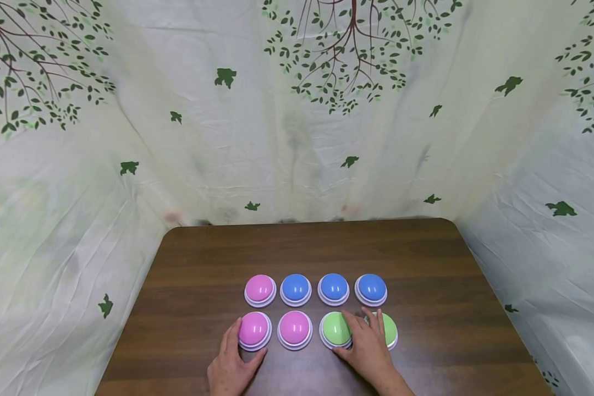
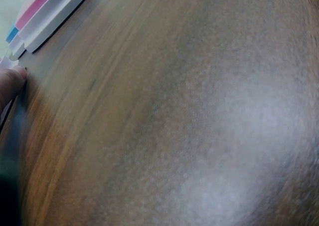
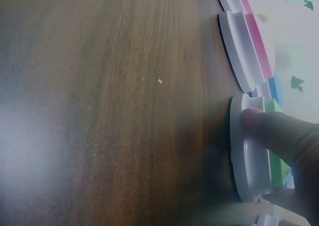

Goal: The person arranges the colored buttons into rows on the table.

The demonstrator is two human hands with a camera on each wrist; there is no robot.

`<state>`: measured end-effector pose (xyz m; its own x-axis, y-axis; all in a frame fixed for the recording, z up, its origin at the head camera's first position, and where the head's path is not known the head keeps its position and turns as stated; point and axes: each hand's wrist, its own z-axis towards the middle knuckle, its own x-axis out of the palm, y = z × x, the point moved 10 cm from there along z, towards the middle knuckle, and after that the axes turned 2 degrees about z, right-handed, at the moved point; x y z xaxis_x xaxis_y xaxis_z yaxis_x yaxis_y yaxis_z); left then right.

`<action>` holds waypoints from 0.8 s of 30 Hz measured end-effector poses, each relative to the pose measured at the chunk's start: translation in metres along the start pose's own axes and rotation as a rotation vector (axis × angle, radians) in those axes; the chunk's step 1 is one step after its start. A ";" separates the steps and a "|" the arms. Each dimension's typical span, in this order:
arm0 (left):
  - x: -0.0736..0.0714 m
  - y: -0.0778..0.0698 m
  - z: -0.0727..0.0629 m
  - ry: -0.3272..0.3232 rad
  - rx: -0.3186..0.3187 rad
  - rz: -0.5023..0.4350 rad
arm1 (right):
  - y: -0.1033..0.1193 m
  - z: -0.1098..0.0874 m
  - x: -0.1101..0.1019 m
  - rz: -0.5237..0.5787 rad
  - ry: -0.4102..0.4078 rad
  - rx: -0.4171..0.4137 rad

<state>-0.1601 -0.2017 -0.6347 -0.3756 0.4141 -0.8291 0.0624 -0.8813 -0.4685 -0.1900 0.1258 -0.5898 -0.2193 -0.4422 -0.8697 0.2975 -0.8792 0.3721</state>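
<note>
Two rows of round, domed push buttons on white bases sit on the table. My left hand (image 1: pixel 232 363) grips the leftmost front pink button (image 1: pixel 253 328), its fingers along the left side and its thumb at the near right edge. In the left wrist view only the thumb shows, against a white rim at the left edge. My right hand (image 1: pixel 368 349) holds a green button (image 1: pixel 336 329) by its base; the right wrist view shows the thumb on the white rim (image 3: pixel 240 156). Behind that hand, another green button (image 1: pixel 390 331) is partly hidden.
Between the hands stands a second front pink button (image 1: pixel 294 328). In the back row are a pink button (image 1: pixel 259 289) and three blue buttons, the leftmost blue button (image 1: pixel 295 288) beside the pink. Leaf-printed white cloth (image 1: pixel 297 143) surrounds the brown wooden table (image 1: pixel 203 264).
</note>
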 end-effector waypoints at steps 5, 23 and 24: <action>-0.001 0.000 0.000 -0.012 -0.002 -0.010 | 0.001 -0.001 0.000 -0.005 -0.003 0.000; 0.001 0.000 -0.001 -0.022 0.003 -0.015 | -0.046 -0.024 -0.017 0.030 -0.170 0.132; 0.001 0.000 0.000 -0.026 0.005 -0.015 | -0.054 -0.028 -0.018 0.058 -0.186 0.160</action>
<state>-0.1602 -0.2013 -0.6359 -0.4006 0.4216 -0.8135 0.0522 -0.8759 -0.4797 -0.1762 0.1866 -0.6033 -0.3782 -0.5045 -0.7762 0.1667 -0.8619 0.4790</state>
